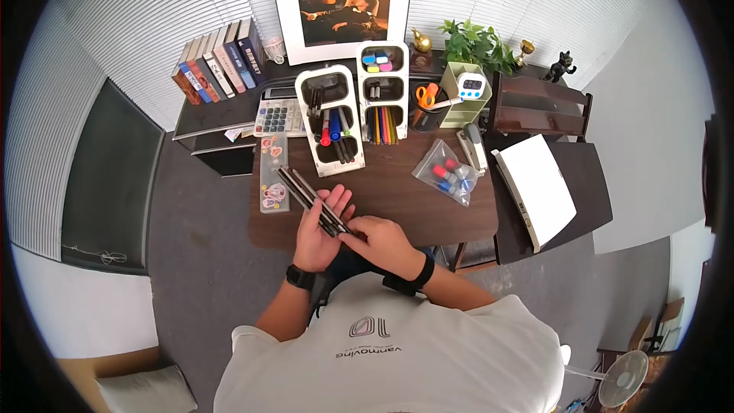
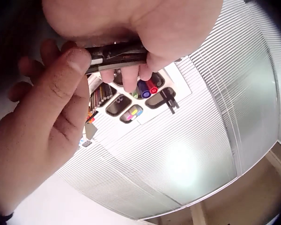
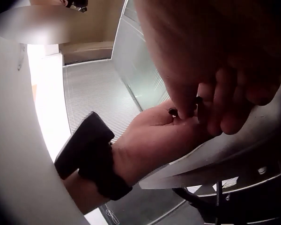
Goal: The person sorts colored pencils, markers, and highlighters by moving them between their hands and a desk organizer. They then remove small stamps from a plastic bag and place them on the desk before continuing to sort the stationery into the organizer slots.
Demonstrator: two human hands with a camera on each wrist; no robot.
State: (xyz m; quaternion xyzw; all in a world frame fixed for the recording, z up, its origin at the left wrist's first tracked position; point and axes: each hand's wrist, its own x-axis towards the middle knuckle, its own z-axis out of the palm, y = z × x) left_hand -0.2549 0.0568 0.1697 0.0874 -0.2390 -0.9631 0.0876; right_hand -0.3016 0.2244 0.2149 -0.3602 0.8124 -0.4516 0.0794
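Several slim dark pencils lie slanting across the palm of the left hand, near the desk's front edge. The left hand is palm up and holds them between its thumb and fingers. From the right, the right hand pinches the pencils' lower ends with thumb and fingertips. In the left wrist view the right thumb presses on the bundle, partly hidden by the left palm. Dark pencil ends poke out between the hands in the right wrist view.
Beyond the hands stand a white organizer with markers and a second one with coloured pencils. A clear bag of red and blue pieces, a stapler, a pen cup, a calculator and a stickered case surround them.
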